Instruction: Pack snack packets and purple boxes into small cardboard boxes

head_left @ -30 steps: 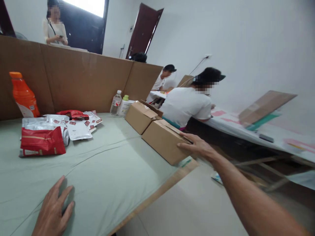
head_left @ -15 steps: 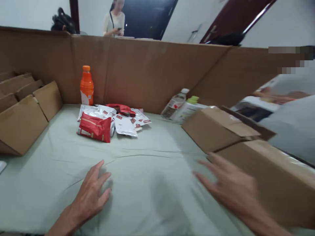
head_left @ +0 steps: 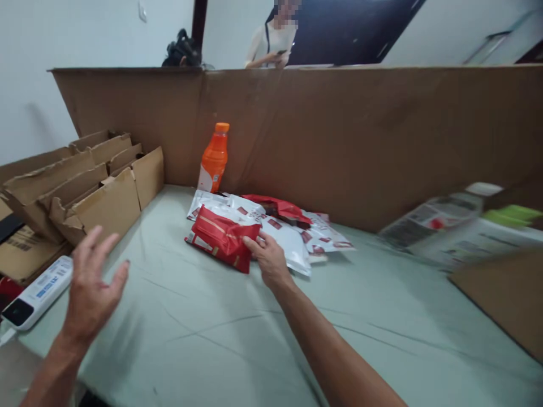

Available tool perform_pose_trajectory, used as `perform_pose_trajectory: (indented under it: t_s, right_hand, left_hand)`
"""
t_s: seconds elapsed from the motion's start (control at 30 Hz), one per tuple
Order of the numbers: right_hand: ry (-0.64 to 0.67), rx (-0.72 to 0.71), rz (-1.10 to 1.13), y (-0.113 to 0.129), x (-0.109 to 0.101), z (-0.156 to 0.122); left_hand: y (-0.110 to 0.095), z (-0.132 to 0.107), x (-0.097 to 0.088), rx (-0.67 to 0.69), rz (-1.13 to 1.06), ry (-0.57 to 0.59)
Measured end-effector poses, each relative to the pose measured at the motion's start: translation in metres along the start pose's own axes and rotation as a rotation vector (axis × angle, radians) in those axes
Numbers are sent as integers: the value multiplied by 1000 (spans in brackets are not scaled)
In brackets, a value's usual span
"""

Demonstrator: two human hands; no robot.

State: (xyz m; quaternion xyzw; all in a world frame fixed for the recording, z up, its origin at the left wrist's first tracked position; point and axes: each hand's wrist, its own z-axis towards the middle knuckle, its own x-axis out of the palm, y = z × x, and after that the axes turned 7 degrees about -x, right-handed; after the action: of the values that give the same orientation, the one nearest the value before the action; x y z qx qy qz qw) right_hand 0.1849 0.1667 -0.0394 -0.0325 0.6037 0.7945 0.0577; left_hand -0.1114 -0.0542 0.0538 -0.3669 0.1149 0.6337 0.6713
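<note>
My right hand [head_left: 271, 259] has reached the pile at the back, and its fingers pinch the right edge of a shiny red packet [head_left: 227, 238]. That packet lies on top of several white packets [head_left: 288, 243] with red print. Behind them is another red packet [head_left: 278, 206], crumpled and dark at one side. My left hand [head_left: 92, 291] hovers at the left with its fingers spread, holding nothing. Close beside it, a white power bank [head_left: 41, 294] with a black end lies at the table's left edge.
An orange bottle [head_left: 214, 161] stands behind the packets, against a tall cardboard wall [head_left: 360, 135]. Cardboard boxes [head_left: 114, 198] line the left. A clear bottle [head_left: 436, 215] and a white, green-capped bottle [head_left: 470, 243] lean at the right, near another box [head_left: 504, 288]. A person [head_left: 274, 42] stands beyond.
My right hand has moved forward and left from above the bare cloth to the red packet and taken its edge. My left hand has shifted left. The view has turned left.
</note>
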Motion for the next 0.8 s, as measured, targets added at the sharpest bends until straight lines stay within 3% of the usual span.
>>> perform_pose_trajectory:
  t_s: [0.07, 0.17, 0.27, 0.37, 0.47, 0.57, 0.67, 0.8]
  right_hand:
    - [8, 11, 32, 1, 7, -2]
    - [-3, 7, 34, 12, -9, -23]
    - [-47, 13, -1, 27, -46, -52]
    - [-99, 49, -55, 38, -92, -78]
    - [-171, 79, -112, 38, -134, -98]
    - [-254, 68, -137, 31, -167, -110]
    - [-294, 89, -131, 22, -188, -118]
    - [-345, 107, -141, 14, -204, -128]
  left_hand:
    - [18, 26, -10, -30, 72, -125]
    - [43, 64, -11, -109, 120, -149]
    - [61, 93, -2, -230, 138, -86]
    - [64, 104, -1, -303, 129, 33]
    - [53, 94, -14, -280, 119, 125]
    - [34, 67, -32, -196, 66, 162]
    - [9, 35, -45, 66, -181, 210]
    - [-32, 5, -52, 436, -492, 482]
